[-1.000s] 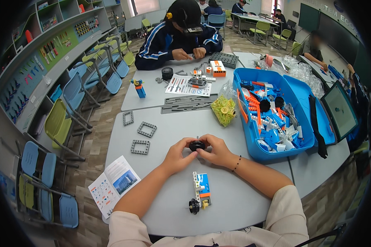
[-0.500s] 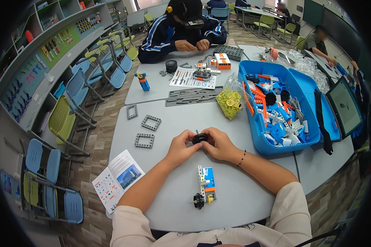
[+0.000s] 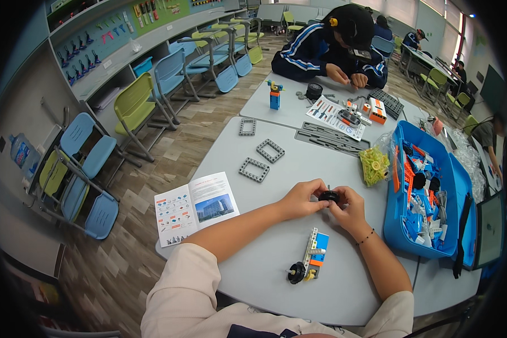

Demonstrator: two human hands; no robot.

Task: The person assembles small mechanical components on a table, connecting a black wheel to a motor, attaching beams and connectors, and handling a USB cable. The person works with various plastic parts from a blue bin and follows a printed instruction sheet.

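Between my two hands is a small black wheel with a thin grey axle sticking up from it. My left hand grips it from the left, fingers curled round the rim. From the other side my right hand pinches the same wheel, thumb at its near edge. Nearer to me on the table lies a partly built brick model of white, blue and orange pieces. One black wheel is fitted at its near left end, beside a yellow piece.
An open booklet lies left of my arm, with grey rectangular frames beyond it. At right stands a blue bin of loose bricks, near a bag of yellow-green parts. Across the table another person handles something small.
The view has swung to the left, so the table and everything on it appear farther right. Both hands still hold the wheel in much the same grip.
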